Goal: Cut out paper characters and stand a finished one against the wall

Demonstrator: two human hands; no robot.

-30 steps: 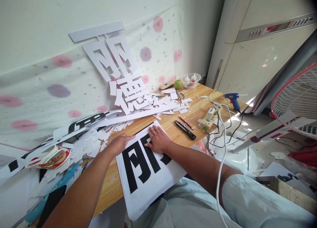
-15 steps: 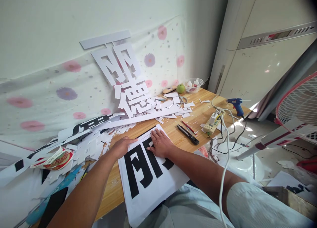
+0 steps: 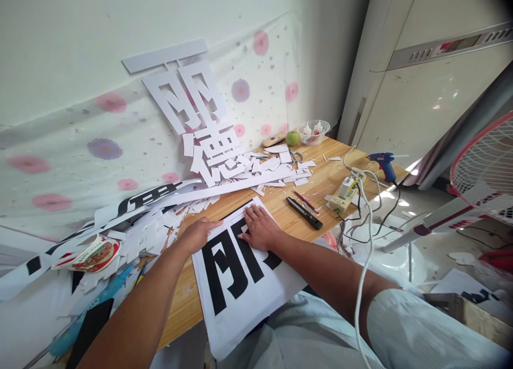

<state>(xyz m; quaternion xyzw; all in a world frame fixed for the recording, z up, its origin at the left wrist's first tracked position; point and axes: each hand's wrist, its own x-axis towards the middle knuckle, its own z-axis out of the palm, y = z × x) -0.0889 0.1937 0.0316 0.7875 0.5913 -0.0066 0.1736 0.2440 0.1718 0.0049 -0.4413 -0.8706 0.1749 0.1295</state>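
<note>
A white paper sheet [image 3: 256, 310] printed with a large black character lies at the table's front, its lower end hanging over the edge towards my lap. My left hand [image 3: 199, 234] is at the sheet's upper left edge, index finger stretched along the top and the other fingers curled in at the edge. Flat on the upper right part rests my right hand [image 3: 262, 228], fingers spread, covering some of the black print. A dark strip shows along the sheet's top edge. To the right lie a black utility knife [image 3: 303, 213] and a red pencil [image 3: 305, 200].
Cut white letters [image 3: 216, 152] lean on the wall above heaped scraps [image 3: 276, 166]. Scissors [image 3: 295, 156], a green fruit [image 3: 292, 138] and a clear bowl [image 3: 315, 139] stand behind. At right are a power strip [image 3: 345, 193], a blue glue gun [image 3: 383, 166], cords and a fan [image 3: 484, 166].
The view has shifted slightly. Both hands keep nearly the same places on the sheet, and nothing has been picked up or let go.
</note>
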